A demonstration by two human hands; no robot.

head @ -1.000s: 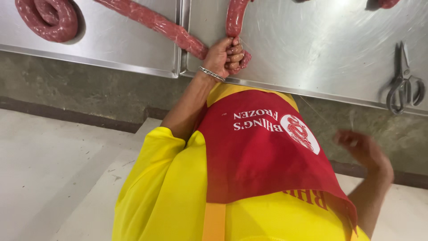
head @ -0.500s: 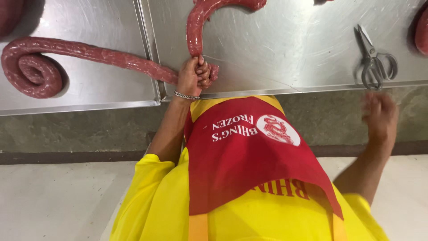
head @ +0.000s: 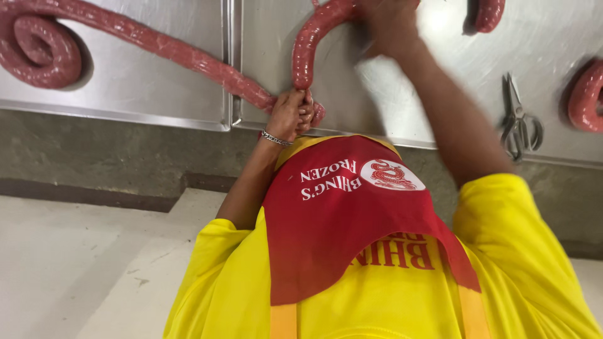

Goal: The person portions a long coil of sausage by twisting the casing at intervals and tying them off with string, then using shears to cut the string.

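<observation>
The long red sausage rope (head: 188,56) lies across the steel table (head: 402,81), running from a coil at the far left down to the near edge, where it bends sharply and climbs back up toward the far side. The left hand (head: 290,116) is closed tight around that bend, fingers wrapped over the casing right at the table's near rim, so the pinch point sits just above the red apron (head: 352,213). The right hand (head: 391,25) reaches over the upper stretch of the rope at the far side; it is blurred, and how far its fingers are curled, or whether they actually grip the sausage, cannot be told. To do this step well, the pinch looks best kept firm and narrow at the bend, so the filling is pushed evenly to both sides and the casing does not split; the upper length should probably be handled gently and kept flat on the steel rather than lifted. A pair of scissors (head: 520,119) lies to the right, well apart from both hands, with another sausage piece (head: 585,97) beyond it.
</observation>
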